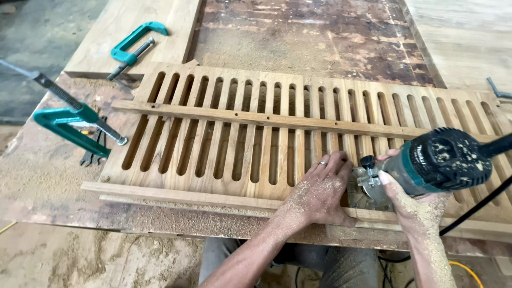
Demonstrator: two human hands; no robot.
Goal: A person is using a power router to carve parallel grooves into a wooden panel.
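Observation:
A long wooden panel (234, 133) cut with several upright slots lies on the workbench, with a thin wooden strip (224, 116) screwed across its middle. My right hand (413, 205) grips a teal and black trim router (432, 162) standing on the panel's near edge at the right. My left hand (320, 192), dusted with sawdust and wearing a ring, lies flat on the panel with fingers spread, its fingertips touching the router's base (368, 194). A black cord (474, 210) runs off the router to the lower right.
A teal clamp (74, 125) grips the bench's left edge beside the panel. A second teal clamp (133, 45) lies on a board at the back left. Spanners (92, 154) rest near the left clamp. Sawdust covers the bench and floor. A yellow cable (469, 269) lies below.

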